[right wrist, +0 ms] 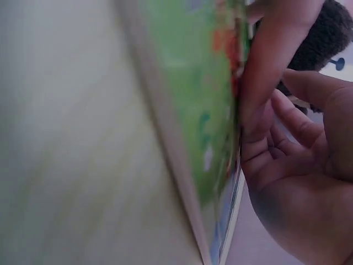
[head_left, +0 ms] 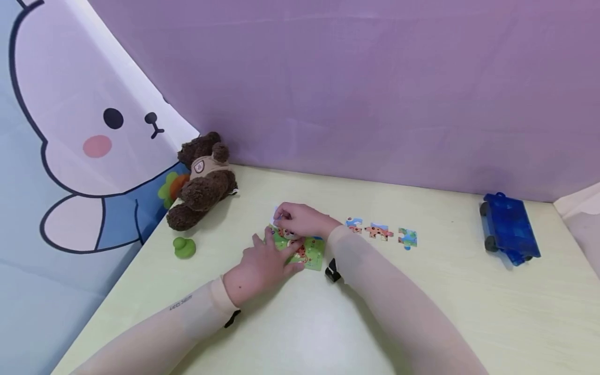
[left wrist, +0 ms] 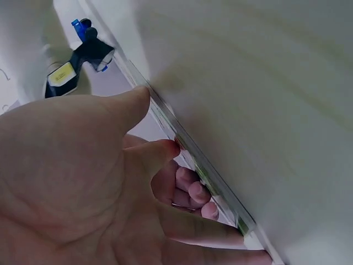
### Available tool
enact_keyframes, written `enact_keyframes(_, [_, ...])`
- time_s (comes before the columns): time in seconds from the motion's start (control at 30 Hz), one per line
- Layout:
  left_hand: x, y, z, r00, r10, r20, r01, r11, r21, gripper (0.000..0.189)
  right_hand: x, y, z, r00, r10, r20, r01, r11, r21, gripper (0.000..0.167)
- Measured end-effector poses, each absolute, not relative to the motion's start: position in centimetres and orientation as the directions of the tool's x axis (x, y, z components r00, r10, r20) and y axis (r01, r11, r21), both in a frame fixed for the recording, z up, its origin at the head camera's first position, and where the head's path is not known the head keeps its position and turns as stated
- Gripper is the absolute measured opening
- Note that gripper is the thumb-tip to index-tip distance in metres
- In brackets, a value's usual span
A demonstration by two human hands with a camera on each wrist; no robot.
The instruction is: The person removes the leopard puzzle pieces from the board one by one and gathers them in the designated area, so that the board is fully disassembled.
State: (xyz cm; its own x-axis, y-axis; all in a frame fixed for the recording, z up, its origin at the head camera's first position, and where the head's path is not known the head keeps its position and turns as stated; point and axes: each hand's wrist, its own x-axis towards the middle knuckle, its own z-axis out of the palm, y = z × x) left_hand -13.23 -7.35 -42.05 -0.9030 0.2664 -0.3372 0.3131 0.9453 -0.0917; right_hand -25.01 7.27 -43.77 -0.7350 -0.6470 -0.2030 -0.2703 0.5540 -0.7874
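A green jigsaw puzzle (head_left: 313, 255) with red spotted figures lies on the table under both hands, partly hidden by them. My left hand (head_left: 262, 265) rests on its left and lower part with fingers spread; in the left wrist view, the fingers (left wrist: 201, 226) reach along the puzzle's edge. At the puzzle's upper left, my right hand (head_left: 302, 220) has curled fingers and pinches a puzzle piece (head_left: 275, 210), of which only a pale blue bit shows. In the right wrist view the fingertips hide behind the other hand.
Three loose puzzle pieces (head_left: 378, 231) lie in a row right of the right hand. A green rubber duck (head_left: 184, 248) and a brown teddy bear (head_left: 206, 182) are at the left. The blue toy car (head_left: 511, 226) stands far right, near the purple backdrop (head_left: 351, 94).
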Motion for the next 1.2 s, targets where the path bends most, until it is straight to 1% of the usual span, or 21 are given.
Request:
enact_keyframes(0.1, [-13.2,-7.7,-41.9,-0.893,0.289,-0.346,0.316,0.948,-0.025,0.065,-25.1,7.3,-43.9,-0.75,-0.625,-0.218,-0.256,0.578,-0.775,0.023])
enact_keyframes(0.2, [-13.0,-8.3,-41.5,-0.879,0.309,-0.362,0.313,0.948,0.048,0.065,-25.2,7.4,-44.0,-0.75,-0.625,-0.218,-0.259,0.58,-0.772,0.024])
enact_keyframes(0.33, [-12.7,-9.0,-41.3,-0.865,0.329,-0.378,0.315,0.944,0.102,0.064,-25.4,7.5,-44.0,-0.745,-0.631,-0.217,-0.269,0.581,-0.768,0.025])
enact_keyframes(0.63, [-12.0,-10.4,-41.3,-0.86,0.392,-0.326,0.382,0.919,0.098,0.063,-26.0,7.7,-44.2,-0.732,-0.64,-0.233,-0.24,0.562,-0.791,0.022])
enact_keyframes(0.77, [-11.9,-10.6,-41.5,-0.864,0.41,-0.293,0.408,0.91,0.069,0.063,-26.2,7.6,-44.4,-0.733,-0.635,-0.243,-0.237,0.573,-0.784,0.02])
enact_keyframes(0.87, [-11.7,-10.7,-41.6,-0.867,0.413,-0.28,0.417,0.908,0.046,0.064,-26.2,7.3,-44.3,-0.731,-0.633,-0.253,-0.243,0.589,-0.771,0.022])
enact_keyframes(1.0, [-11.6,-10.8,-41.7,-0.867,0.411,-0.28,0.416,0.908,0.047,0.064,-26.0,6.9,-44.1,-0.723,-0.636,-0.27,-0.252,0.607,-0.754,0.023])
enact_keyframes(1.2, [-11.5,-10.9,-41.5,-0.86,0.404,-0.312,0.399,0.913,0.084,0.069,-26.0,6.5,-44.1,-0.724,-0.627,-0.287,-0.251,0.627,-0.738,0.022])
